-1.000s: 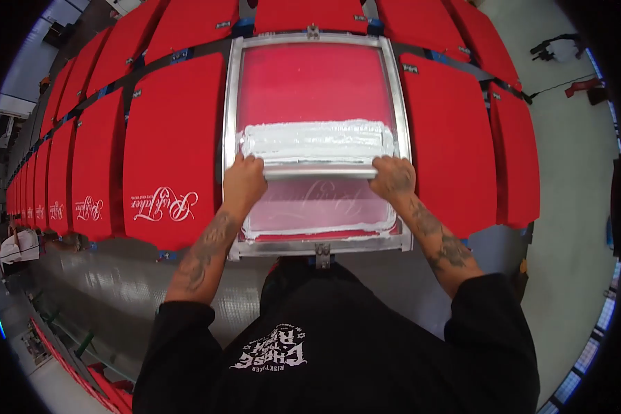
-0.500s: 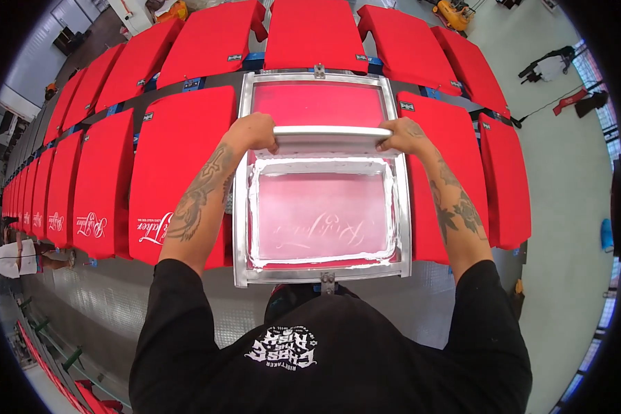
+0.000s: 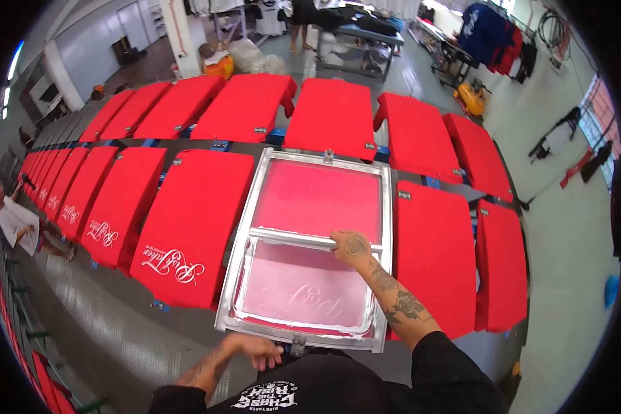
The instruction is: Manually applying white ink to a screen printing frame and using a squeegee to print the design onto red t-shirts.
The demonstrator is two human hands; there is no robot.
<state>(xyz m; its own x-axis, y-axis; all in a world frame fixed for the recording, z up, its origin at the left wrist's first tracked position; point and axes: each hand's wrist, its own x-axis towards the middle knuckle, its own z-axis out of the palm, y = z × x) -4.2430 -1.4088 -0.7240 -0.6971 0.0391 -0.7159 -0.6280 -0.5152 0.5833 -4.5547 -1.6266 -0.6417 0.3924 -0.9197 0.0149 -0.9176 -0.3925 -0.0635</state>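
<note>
Over a red shirt panel lies a metal-framed printing screen [image 3: 244, 238] with pinkish mesh. My right hand [image 3: 352, 248] is closed around the right part of a long silver squeegee [image 3: 290, 239], which rests across the middle of the screen. White ink [image 3: 303, 326] rims the mesh's nearer half, where pale script lettering shows through. Just off the screen's front edge is my left hand [image 3: 257, 350], fingers loosely bent and apart, with nothing visible in them. It is close to the small metal clamp [image 3: 298, 344] at the front of the frame.
Red shirt panels [image 3: 193, 221] run in two rows, several on the left bearing white script. A person in white [image 3: 17, 221] stands at the far left. Behind the rows are a work table [image 3: 366, 33], a yellow machine [image 3: 470, 99] and hanging clothes [image 3: 488, 34].
My left hand has let go of the squeegee and come down to the screen's front edge. My right hand keeps its hold. The view has tilted up, showing more of the room.
</note>
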